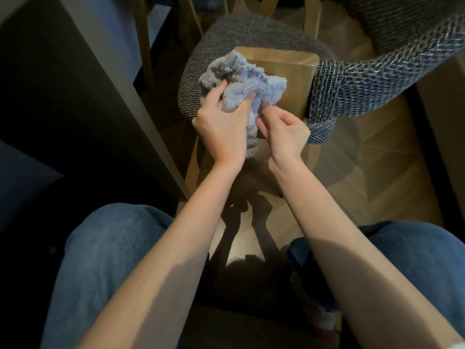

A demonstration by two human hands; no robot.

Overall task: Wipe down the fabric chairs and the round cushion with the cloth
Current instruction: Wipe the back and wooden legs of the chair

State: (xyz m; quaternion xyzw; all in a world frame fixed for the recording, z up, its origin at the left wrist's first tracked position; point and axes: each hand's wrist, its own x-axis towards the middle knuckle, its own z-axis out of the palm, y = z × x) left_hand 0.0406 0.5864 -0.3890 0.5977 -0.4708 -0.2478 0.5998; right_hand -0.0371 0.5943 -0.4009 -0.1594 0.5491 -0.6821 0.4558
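Blue-jeaned knees (pixel 105 248) frame the bottom of the view, and both bare forearms reach forward over the wooden floor (pixel 377 177). The left hand (pixel 221 132) grips the bunched grey-blue cloth (pixel 249 81), fingers curled into its folds. The right hand (pixel 284 132) pinches the cloth's lower edge. The cloth sits over the woven grey chair seat (pixel 201 56), beside a wooden post (pixel 289 71) that meets the fabric backrest (pixel 377 79); whether it touches the seat is unclear.

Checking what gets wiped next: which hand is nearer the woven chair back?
Right. The right hand is beside the chair back; the left hand is farther off, across the cloth both hold.
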